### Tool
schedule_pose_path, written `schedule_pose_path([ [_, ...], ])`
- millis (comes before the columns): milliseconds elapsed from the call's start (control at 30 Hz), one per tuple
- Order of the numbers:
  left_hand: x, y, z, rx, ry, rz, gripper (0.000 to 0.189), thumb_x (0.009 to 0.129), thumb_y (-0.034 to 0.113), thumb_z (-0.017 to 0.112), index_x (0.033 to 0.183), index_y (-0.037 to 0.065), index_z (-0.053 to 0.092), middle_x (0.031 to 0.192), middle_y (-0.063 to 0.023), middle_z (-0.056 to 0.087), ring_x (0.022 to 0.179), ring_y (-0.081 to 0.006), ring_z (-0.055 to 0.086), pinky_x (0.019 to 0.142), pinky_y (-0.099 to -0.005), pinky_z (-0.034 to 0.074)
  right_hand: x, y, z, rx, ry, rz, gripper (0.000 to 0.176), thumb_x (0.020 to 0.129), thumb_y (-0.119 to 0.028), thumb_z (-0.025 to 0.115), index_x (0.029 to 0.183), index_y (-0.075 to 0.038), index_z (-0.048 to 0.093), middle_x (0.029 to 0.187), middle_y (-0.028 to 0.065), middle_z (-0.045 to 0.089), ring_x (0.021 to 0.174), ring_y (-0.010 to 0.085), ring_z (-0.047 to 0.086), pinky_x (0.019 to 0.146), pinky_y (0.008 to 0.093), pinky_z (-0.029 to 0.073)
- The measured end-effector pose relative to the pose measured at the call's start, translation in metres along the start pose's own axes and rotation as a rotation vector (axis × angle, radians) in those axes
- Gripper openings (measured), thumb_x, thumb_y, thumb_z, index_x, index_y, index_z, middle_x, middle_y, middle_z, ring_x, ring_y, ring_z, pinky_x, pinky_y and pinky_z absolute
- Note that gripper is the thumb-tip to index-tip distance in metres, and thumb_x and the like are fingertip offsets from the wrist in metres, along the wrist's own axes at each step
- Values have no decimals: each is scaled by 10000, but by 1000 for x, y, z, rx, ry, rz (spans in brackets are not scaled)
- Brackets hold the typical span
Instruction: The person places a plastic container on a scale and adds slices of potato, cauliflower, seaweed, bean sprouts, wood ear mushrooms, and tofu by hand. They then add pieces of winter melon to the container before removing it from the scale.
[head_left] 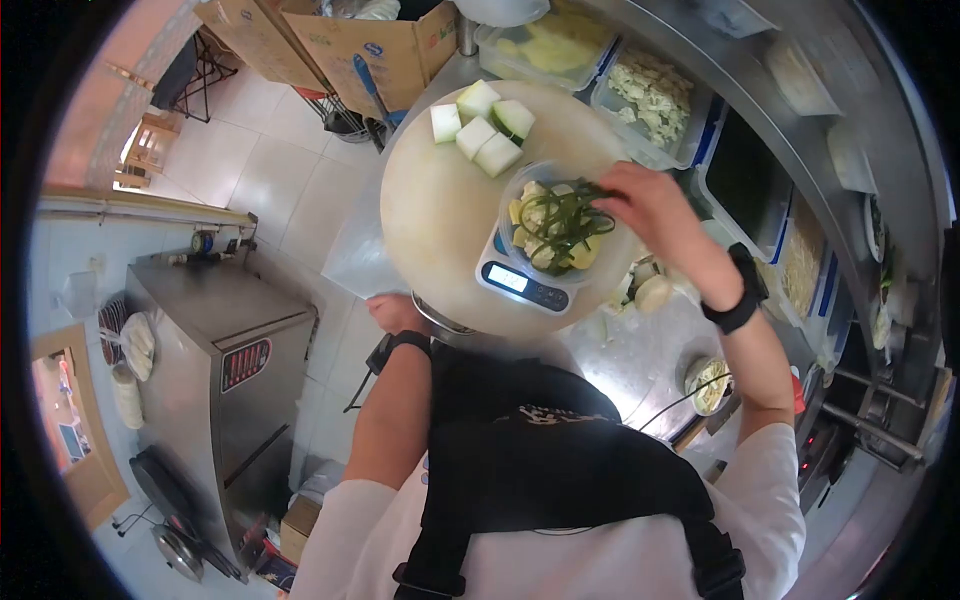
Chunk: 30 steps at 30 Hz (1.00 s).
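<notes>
A clear round bowl (507, 222) holds dark green strips (560, 228) and pale yellow chunks. It stands on a white digital scale (524, 284) with a lit display, on a round cutting board (430, 235). My right hand (648, 208) is at the bowl's right rim, its fingers pinched on some of the green strips. Several pale, green-edged vegetable chunks (477, 138) lie at the back of the board. My left hand (397, 314) rests beside the board's lower left edge, fingers curled in and partly hidden, so what it holds, if anything, does not show.
Plastic tubs of cut food (648, 100) line the back right, under a metal shelf. Vegetable pieces (648, 288) lie right of the scale, and a small bowl (708, 386) stands nearer me. Cardboard boxes (375, 60) are behind the board; a steel cabinet (205, 340) stands left.
</notes>
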<state>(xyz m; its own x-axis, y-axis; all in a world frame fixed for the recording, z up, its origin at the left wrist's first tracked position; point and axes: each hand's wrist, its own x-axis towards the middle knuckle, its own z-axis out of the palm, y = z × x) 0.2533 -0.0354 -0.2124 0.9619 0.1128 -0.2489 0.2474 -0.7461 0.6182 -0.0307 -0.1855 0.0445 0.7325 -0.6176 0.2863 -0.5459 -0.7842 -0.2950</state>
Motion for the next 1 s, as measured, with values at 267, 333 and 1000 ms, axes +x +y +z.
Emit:
schedule_pose_path([
  [267, 2, 2, 2, 53, -5, -30, 504, 933, 348, 250, 908, -36, 575, 887, -268, 601, 833, -457, 557, 710, -502, 458, 9, -33, -62, 558, -124, 463, 168, 811, -37, 565, 958, 38, 596, 764, 98, 569, 667, 148, 549, 623, 266, 443],
  [333, 2, 3, 2, 84, -15, -35, 504, 933, 351, 247, 911, -31, 575, 894, -266, 601, 840, -457, 556, 716, -508, 455, 7, -36, -68, 569, -114, 462, 167, 816, -33, 556, 959, 43, 596, 754, 94, 568, 668, 135, 550, 623, 258, 443],
  [1000, 0, 3, -1, 77, -20, -21, 503, 931, 347, 244, 966, -20, 586, 908, -256, 608, 862, -451, 557, 754, -497, 456, -3, -40, -65, 947, -98, 548, 212, 894, -81, 498, 1053, 38, 571, 845, 42, 608, 706, 79, 546, 667, 230, 448],
])
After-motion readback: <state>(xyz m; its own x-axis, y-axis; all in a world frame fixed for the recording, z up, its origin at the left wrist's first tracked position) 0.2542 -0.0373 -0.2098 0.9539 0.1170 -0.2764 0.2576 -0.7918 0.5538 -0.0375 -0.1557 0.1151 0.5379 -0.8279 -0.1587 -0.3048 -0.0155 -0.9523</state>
